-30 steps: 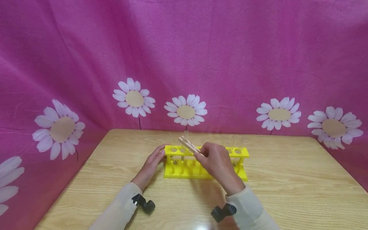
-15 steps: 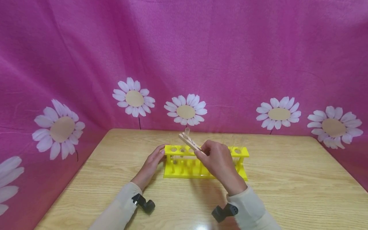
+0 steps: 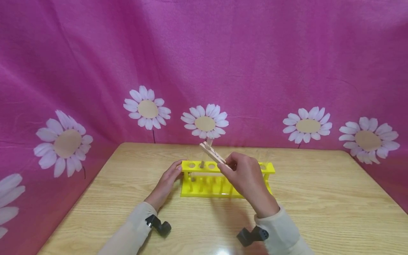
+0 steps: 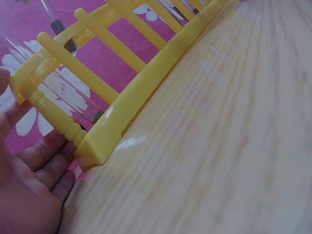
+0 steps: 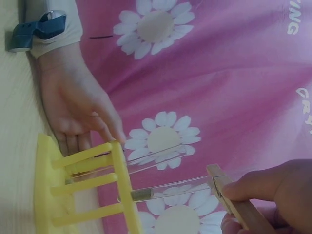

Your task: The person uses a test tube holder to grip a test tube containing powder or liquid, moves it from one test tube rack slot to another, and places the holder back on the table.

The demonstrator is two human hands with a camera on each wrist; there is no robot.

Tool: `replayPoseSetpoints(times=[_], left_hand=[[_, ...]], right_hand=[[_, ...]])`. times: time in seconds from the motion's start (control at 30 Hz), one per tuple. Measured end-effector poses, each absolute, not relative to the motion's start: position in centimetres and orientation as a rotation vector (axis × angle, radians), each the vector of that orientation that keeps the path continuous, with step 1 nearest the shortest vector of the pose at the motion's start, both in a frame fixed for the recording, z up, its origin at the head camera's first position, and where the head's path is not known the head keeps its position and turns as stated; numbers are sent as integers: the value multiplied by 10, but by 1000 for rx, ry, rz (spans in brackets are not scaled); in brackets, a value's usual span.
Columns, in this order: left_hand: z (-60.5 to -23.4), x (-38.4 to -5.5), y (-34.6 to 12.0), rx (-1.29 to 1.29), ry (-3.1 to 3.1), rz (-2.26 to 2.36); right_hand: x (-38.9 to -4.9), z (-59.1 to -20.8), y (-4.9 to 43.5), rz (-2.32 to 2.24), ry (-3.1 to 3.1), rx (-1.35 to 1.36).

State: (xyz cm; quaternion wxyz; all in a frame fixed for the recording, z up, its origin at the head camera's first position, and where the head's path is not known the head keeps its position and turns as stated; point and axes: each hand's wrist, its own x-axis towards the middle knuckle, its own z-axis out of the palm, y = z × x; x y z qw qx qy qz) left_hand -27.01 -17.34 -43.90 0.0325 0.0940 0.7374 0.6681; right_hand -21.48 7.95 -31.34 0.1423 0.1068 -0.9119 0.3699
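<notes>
My left hand [image 3: 166, 181] grips the left end of the yellow test tube rack [image 3: 197, 194], thumb at the top bar and fingers behind the end post. In my right hand [image 3: 247, 179], thumb and fingers pinch a wooden test tube clamp [image 3: 213, 153]. Its jaws hold a clear glass test tube [image 5: 180, 186] near the mouth. That tube is raised and leans slightly, its dark-filled bottom [image 5: 142, 195] level with the rack's upper plate at the second hole from the left. Another tube [image 4: 73, 95] with dark contents at its base stands in the leftmost hole.
More clear tubes [image 3: 265, 155] stand toward the rack's right end, partly hidden by the right hand. Upright yellow pegs [image 4: 112, 34] rise from the rack's base. Behind the wooden table [image 3: 318, 198] hangs a pink cloth [image 3: 255, 71] with white daisies.
My right hand has moved up and slightly right with the clamp, drawing the test tube higher out of the rack. The left hand stays at the rack's left end.
</notes>
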Motion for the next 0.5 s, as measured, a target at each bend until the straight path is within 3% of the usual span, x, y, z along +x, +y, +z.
replayPoseSetpoints(times=[0.5], left_hand=[[-438, -269, -173, 305, 2274, 2073]], right_hand=[[-207, -295, 101, 1053, -2581, 268]])
